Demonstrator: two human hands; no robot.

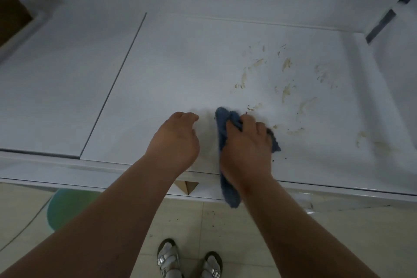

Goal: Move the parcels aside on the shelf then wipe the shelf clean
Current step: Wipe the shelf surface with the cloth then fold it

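Head view, looking down: 2 feet in silver-buckled sandals [189, 262] stand on pale floor tiles [225, 228], with dark specks scattered on the tiles and a green round object [67, 207] partly under the shelf edge at the left. 2 bare forearms reach up over the front lip of the white shelf [158, 88]. A small brown cardboard corner [186, 186] shows just below that lip, between the arms. The right hand [246, 149] grips a blue cloth [222, 128], fingers curled round the bunched fabric and pressing it on the shelf; 1 end of the cloth hangs over the front edge. The left hand [173, 140] rests just beside it, fingers loosely curled, holding nothing. Beyond and right of the cloth, brownish smears [286, 88] streak the surface. A dark seam [117, 79] divides the shelf into 2 panels. At the far left corner a brown parcel [11, 13] sits, well apart from the hands.
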